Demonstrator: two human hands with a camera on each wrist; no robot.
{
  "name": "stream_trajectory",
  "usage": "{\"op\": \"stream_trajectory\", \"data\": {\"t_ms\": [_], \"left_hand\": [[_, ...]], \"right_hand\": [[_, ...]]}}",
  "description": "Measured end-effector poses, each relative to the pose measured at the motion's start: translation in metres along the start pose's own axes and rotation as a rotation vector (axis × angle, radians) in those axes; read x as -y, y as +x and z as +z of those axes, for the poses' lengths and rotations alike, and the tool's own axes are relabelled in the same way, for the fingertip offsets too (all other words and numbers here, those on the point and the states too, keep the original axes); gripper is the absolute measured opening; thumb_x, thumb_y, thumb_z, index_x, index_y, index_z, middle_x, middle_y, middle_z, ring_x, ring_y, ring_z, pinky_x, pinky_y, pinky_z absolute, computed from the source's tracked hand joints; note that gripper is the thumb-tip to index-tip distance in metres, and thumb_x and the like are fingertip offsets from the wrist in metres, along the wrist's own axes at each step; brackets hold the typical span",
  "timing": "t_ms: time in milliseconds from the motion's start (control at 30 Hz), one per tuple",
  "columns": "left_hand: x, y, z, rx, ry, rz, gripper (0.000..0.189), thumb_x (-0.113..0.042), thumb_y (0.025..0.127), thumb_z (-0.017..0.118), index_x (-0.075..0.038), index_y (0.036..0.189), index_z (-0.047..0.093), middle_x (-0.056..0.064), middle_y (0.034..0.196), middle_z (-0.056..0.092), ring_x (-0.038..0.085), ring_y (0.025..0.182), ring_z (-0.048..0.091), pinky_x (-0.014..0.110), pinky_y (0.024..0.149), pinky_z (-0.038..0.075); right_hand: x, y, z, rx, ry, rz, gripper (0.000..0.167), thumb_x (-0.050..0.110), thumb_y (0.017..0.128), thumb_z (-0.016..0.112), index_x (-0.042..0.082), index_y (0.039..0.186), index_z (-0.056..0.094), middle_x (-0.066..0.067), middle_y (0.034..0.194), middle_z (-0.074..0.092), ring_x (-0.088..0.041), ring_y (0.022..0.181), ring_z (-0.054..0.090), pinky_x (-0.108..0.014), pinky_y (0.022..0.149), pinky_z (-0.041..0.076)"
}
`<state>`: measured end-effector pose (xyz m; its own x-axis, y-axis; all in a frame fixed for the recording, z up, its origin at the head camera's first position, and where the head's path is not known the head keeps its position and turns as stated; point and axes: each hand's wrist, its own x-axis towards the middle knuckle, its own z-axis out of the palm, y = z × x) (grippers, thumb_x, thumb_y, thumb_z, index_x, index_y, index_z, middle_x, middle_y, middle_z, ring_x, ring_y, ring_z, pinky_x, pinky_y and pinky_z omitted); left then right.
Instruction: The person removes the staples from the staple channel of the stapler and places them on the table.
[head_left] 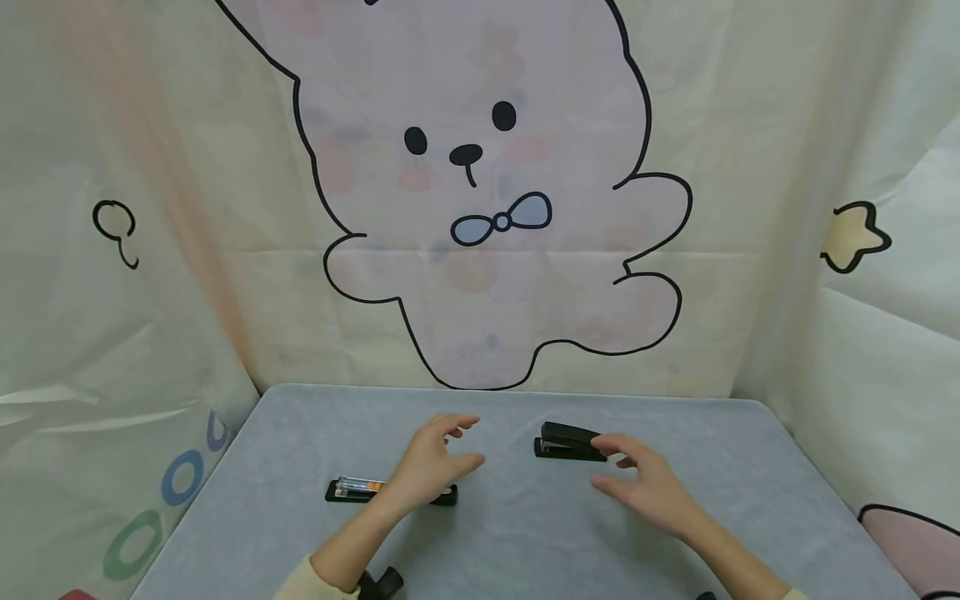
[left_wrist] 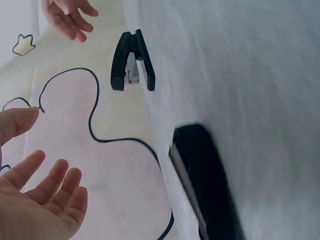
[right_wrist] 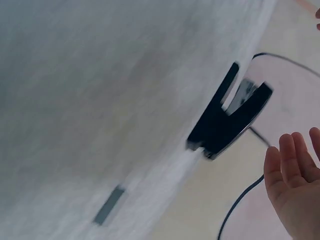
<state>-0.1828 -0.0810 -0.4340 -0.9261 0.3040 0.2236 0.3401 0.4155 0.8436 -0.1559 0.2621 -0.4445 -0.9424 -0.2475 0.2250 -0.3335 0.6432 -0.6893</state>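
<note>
My left hand (head_left: 429, 460) hovers with fingers loosely bent and nothing in its grasp. Below it lies a long, narrow black object (head_left: 448, 497) with a shiny clear and orange piece (head_left: 360, 486) along its top; the forearm hides its middle. A black stapler (head_left: 561, 451) rests at the back, its upper arm raised from the base, as the left wrist view also shows. Just right of this stapler, my right hand (head_left: 648, 487) is held with thumb and fingers apart, overlapping its end in the head view. The right wrist view shows that hand (right_wrist: 295, 185) apart from the stapler.
A small dark grey strip (right_wrist: 109, 205) lies on the table near the stapler. The table (head_left: 510, 533) has a light blue-grey cloth. A curtain (head_left: 480, 317) with a cartoon bear stands right behind its back edge, and more curtain hangs at both sides.
</note>
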Motion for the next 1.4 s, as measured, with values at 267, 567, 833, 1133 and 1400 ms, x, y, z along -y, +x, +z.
{"op": "stream_trajectory", "data": {"t_ms": [267,567,833,1133,1400], "left_hand": [[0.008,0.021,0.024,0.029,-0.125,-0.030,0.056,-0.020,0.089,0.084,-0.009,0.140,0.065,0.009,0.135,0.064,0.032,0.118,0.058,0.057,0.101,0.045],[0.009,0.037,0.043,0.054,-0.132,-0.086,0.062,-0.016,0.088,0.085,-0.007,0.144,0.061,0.013,0.136,0.063,0.038,0.117,0.058,0.044,0.081,0.054],[0.010,0.052,0.064,0.113,-0.150,-0.146,0.067,-0.016,0.087,0.085,-0.010,0.148,0.059,0.017,0.141,0.061,0.036,0.117,0.059,0.038,0.074,0.054],[0.015,0.064,0.084,0.149,-0.169,-0.169,0.066,-0.011,0.087,0.085,-0.005,0.147,0.059,0.021,0.139,0.062,0.025,0.103,0.062,0.036,0.074,0.054],[0.013,0.069,0.100,0.165,-0.163,-0.204,0.062,-0.006,0.087,0.084,0.000,0.144,0.060,0.019,0.131,0.066,0.036,0.110,0.067,0.042,0.080,0.058]], "right_hand": [[-0.027,0.004,-0.013,-0.016,0.014,0.064,0.055,0.023,0.088,0.086,0.004,0.135,0.064,-0.013,0.133,0.066,-0.035,0.118,0.062,-0.046,0.092,0.054],[-0.043,0.015,-0.015,0.037,0.068,0.172,0.062,0.022,0.090,0.084,0.000,0.142,0.058,-0.022,0.140,0.061,-0.039,0.121,0.062,-0.042,0.092,0.054],[-0.055,0.022,-0.017,0.114,0.145,0.247,0.069,0.023,0.091,0.083,-0.002,0.148,0.052,-0.025,0.147,0.054,-0.040,0.123,0.060,-0.045,0.087,0.056],[-0.066,0.028,-0.009,0.152,0.146,0.261,0.064,0.015,0.091,0.083,-0.003,0.145,0.055,-0.024,0.143,0.057,-0.036,0.116,0.064,-0.040,0.081,0.055],[-0.063,0.033,-0.004,0.149,0.142,0.264,0.061,0.007,0.090,0.081,-0.009,0.143,0.054,-0.027,0.138,0.060,-0.029,0.105,0.067,-0.037,0.077,0.054]]}}
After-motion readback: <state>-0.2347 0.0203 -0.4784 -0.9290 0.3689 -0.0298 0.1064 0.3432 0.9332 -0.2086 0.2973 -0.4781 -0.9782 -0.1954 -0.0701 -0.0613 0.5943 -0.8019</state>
